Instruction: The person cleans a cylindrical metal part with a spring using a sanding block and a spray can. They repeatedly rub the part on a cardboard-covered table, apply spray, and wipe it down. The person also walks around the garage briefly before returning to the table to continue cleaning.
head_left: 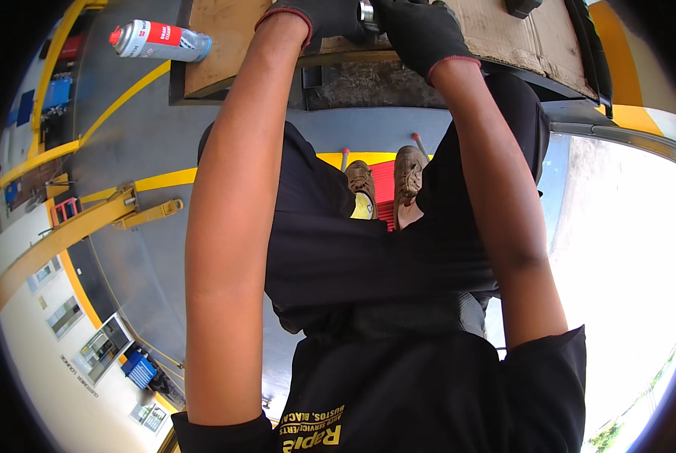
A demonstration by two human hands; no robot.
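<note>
Both of my hands wear black gloves with red cuffs and reach over the cardboard-covered bench (504,38) at the top of the view. My left hand (334,16), partly cut off by the upper edge, is closed against a shiny round metal part (367,15). From the other side my right hand (421,34) closes on the same part, its fingers curled. Only a short ring-like length of it shows between the gloves, so its exact kind cannot be made out. A bit of something rounded peeks out past the right fingers.
A grey spray can with a red cap (160,41) is at the bench's left corner. Toward the right of the cardboard sits a small dark block (522,7). My knees are below the bench edge; a yellow lift arm (89,226) stands on the grey floor at left.
</note>
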